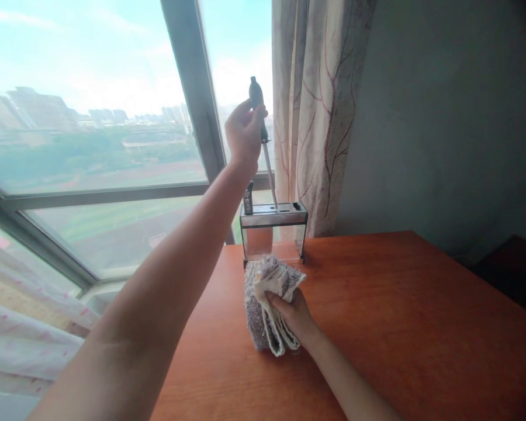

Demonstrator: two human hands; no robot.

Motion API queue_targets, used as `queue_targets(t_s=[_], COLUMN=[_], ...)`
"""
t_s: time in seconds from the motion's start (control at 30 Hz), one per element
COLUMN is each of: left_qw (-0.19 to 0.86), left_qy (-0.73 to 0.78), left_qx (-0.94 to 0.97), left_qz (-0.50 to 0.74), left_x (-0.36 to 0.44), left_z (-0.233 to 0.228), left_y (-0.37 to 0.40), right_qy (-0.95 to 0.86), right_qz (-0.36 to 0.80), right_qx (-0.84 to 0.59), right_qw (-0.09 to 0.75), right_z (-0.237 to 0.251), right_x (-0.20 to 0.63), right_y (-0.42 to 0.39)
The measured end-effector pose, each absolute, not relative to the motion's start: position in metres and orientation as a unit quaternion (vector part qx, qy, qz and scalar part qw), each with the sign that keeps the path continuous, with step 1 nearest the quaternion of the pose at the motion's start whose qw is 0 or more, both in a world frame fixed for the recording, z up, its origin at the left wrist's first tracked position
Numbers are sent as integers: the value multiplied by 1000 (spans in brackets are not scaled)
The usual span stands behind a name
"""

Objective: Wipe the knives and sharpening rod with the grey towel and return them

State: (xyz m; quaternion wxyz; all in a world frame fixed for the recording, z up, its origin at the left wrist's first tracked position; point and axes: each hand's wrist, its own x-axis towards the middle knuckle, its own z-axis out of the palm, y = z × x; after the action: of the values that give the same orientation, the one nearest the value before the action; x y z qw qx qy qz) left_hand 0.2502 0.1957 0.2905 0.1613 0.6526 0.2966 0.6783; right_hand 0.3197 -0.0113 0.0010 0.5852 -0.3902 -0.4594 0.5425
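My left hand (pixel 245 130) reaches far forward, closed round the black handle of a sharpening steel (pixel 269 169). The steel's thin metal rod points down at the top of a knife block (pixel 273 217) with clear sides. Whether its tip has entered a slot, I cannot tell. Another black handle (pixel 248 197) stands up from the block's left end. Nearer to me, my right hand (pixel 297 318) grips a folded grey, fluffy cloth (pixel 259 316) with pale edges. That cloth is just in front of the block and hides part of its base.
The block stands on a reddish-brown wooden table (pixel 377 304), near its back edge. Behind are a large window (pixel 92 134) and a patterned curtain (pixel 319 117). A grey wall (pixel 442 128) rises at the right, and more curtain (pixel 26 333) hangs at the lower left.
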Motion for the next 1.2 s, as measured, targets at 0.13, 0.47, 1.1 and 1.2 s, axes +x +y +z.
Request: queue_targets(t_s=[0.13, 0.47, 1.1, 1.2], left_qw=[169, 166, 169, 118], left_qy=[291, 247, 360, 414], left_qx=[640, 633, 724, 757], left_qz=[691, 714, 564, 491], left_x=[250, 250, 252, 249], left_z=[291, 285, 251, 244], left_y=[204, 211, 214, 216], right_qy=[-464, -446, -403, -403], right_qz=[538, 547, 553, 541], right_qx=[-395, -404, -407, -413], right_qw=[583, 582, 605, 612], right_z=[1, 4, -2, -3], right_x=[320, 321, 328, 332], right_y=[-11, -10, -2, 1])
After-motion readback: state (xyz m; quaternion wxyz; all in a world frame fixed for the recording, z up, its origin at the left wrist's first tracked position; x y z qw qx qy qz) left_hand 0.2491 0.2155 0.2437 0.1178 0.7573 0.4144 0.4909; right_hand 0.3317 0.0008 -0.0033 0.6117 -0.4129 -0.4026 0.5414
